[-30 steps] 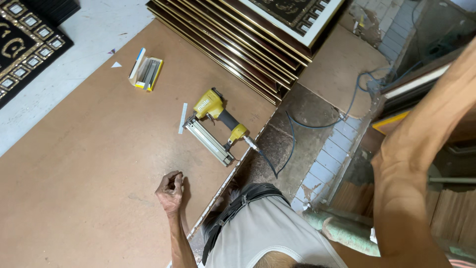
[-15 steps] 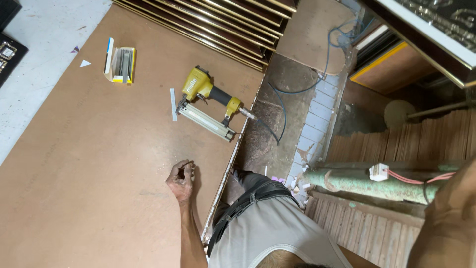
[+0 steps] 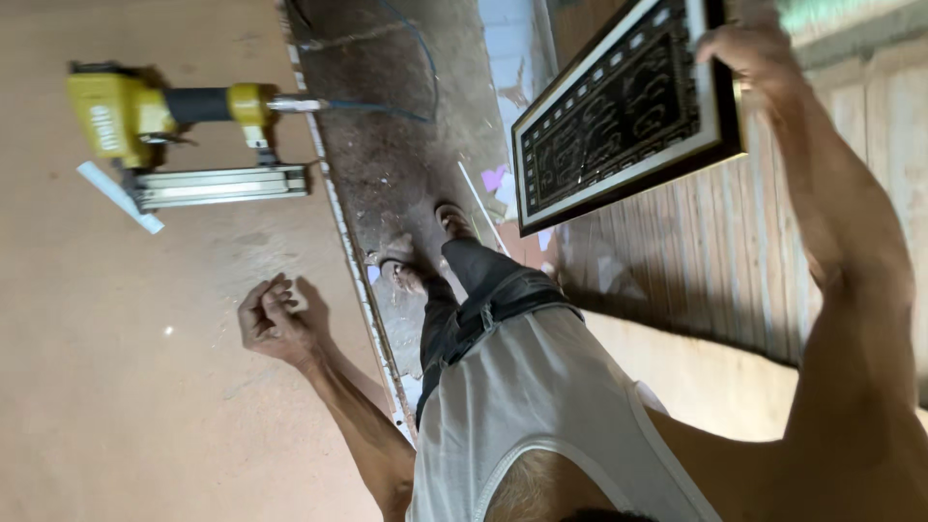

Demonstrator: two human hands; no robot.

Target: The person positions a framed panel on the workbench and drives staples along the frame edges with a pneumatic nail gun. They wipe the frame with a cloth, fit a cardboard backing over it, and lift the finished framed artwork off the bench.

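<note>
1. Head view: the left hand (image 3: 274,319) is resting curled, fingers pressed together, on the brown board (image 3: 116,387), near the yellow nail gun (image 3: 164,121).
2. The right hand (image 3: 759,53) is gripping the framed black panel (image 3: 623,111) by its top edge, raised well apart from the left.

left hand (image 3: 274,319): fingers curled loosely, knuckles down on the desk, arm stretched out and down from the shoulder | right hand (image 3: 752,50): arm raised and extended, fingers wrapped in a closed grip, wrist bent slightly
</note>
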